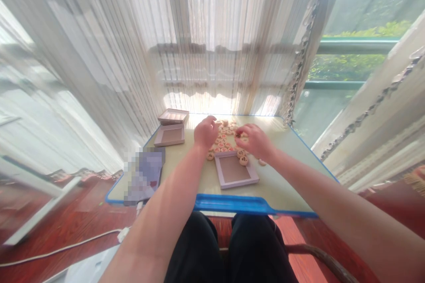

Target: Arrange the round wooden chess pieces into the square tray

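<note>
In the head view, I sit before a low surface (279, 194) with blue edge, and both my hands are over it. My right hand (254, 139) grasps one round piece with dark marking (237, 135), pinched between the thumb and the fingers. My left hand (206, 133) is bent with curled fingers at the left side of the heap; whether it holds something inside, I cannot tell.

The heap of round pale pieces (223, 144) lies between my two hands, in the middle of the surface, and many of these pieces show red marks. Nearer to me stands a shallow open box (232, 169), and two pieces with dark marks (243, 160) are at its far right corner. One single piece (210, 156) lies just beside the box on the left, and another (262, 162) lies on the right, near my forearm.

At the far left of the surface are two more shallow boxes, one (173, 116) behind the other (169, 135). Nearer on that side lies a flat thing (146, 174), partly blurred. Behind the surface hang pale curtains (212, 22).
</note>
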Motion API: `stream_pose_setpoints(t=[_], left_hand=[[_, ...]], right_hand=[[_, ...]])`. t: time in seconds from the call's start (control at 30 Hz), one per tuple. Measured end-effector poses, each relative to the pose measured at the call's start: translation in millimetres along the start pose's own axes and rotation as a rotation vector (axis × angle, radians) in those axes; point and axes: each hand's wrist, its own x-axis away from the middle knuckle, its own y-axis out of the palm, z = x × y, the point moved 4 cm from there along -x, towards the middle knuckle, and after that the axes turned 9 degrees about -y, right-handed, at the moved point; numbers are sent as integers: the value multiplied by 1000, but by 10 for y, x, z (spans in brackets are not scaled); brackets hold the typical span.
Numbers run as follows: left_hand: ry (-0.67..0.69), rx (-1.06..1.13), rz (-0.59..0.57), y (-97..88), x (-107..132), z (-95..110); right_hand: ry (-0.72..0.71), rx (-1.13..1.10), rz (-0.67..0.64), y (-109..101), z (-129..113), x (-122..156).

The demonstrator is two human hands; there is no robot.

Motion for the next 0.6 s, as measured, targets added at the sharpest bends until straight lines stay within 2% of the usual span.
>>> stream_pose_setpoints(t=[0.07,0.13,0.17,0.23,0.33,0.43,0.6], left_hand=[[107,1,-120,44,19,68],[227,38,-234,74,55,144],[265,58,-297,84,77,175],[292,70,-425,96,126,222],[322,-21,-582,92,223,276],[365,-136,-651,69,311,304],[324,-219,-767,69,385,261]], right_hand=[[84,-58,103,-120,62,224],[278,-152,206,-163,217,413],[366,-204,232,-155,297,483],[427,-286,238,-115,401,548],[328,-290,195,-78,418,510],[246,-232,161,-68,377,457],[245,-225,168,-62,358,450]])
